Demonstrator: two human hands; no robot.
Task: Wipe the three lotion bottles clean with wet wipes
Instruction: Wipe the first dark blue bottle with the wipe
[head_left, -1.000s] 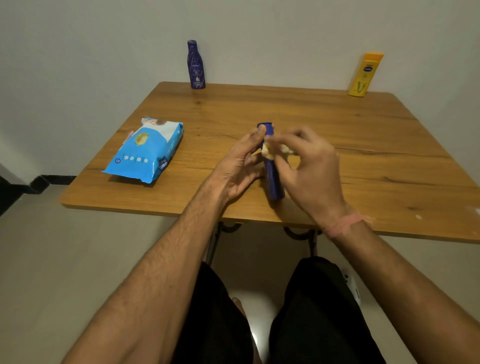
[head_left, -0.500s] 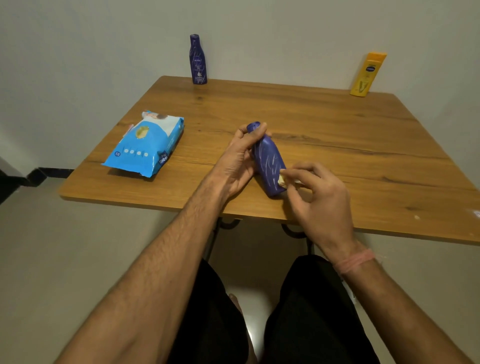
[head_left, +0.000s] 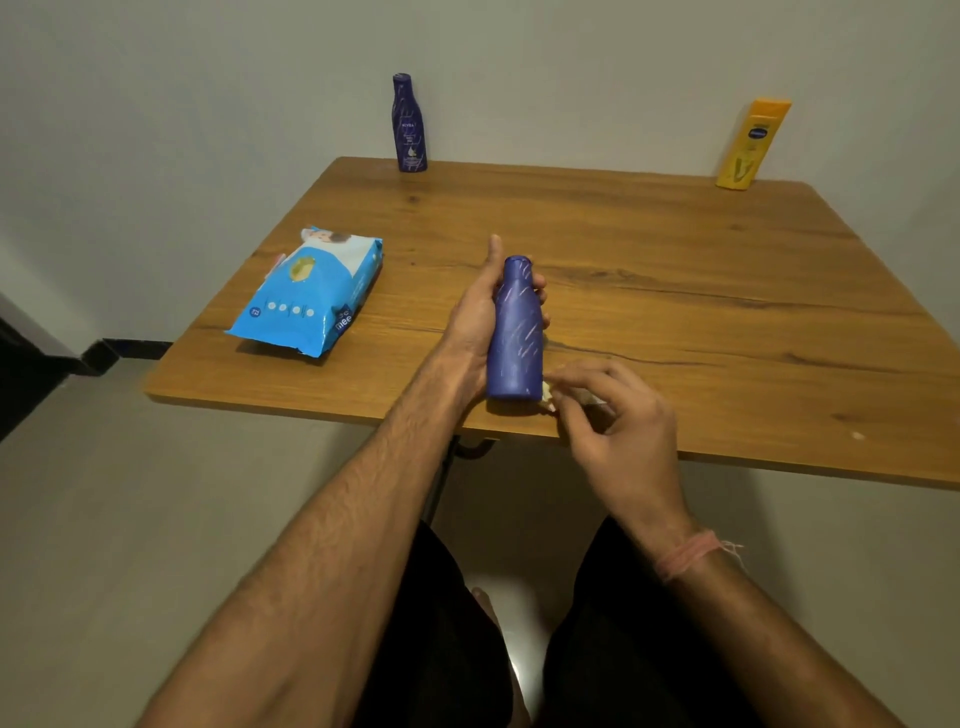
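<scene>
hidden parts: the wet wipe (head_left: 546, 393) shows only as a small pale scrap at the base of the held bottle (head_left: 515, 332); the rest is covered by the right hand (head_left: 615, 415). the label side of the held bottle faces away. the left hand (head_left: 475, 317) palm is behind the bottle. print on the wipes pack (head_left: 309, 296) is too small to read in full.
change since earlier frame: half a second ago the held bottle leaned with its cap to the left; it now stands nearly upright, cap pointing away from the person. the right hand sits at the bottle's lower right edge as before.
held bottle position: near the front edge of the table (head_left: 675, 291), close to its middle, base just above the wood.
left hand fingers: wrapped around the bottle's upper body from the left, thumb raised past the cap, fingertips showing on the right side.
right hand fingers: pinched on the wet wipe, pressing it against the bottle's bottom right corner.
wipes pack position: lying flat to the left of the held bottle, apart from it.
second blue bottle (head_left: 409, 123): upright at the table's far edge, against the wall.
yellow bottle (head_left: 751, 143): at the far right of the table's far edge, leaning back on the wall.
</scene>
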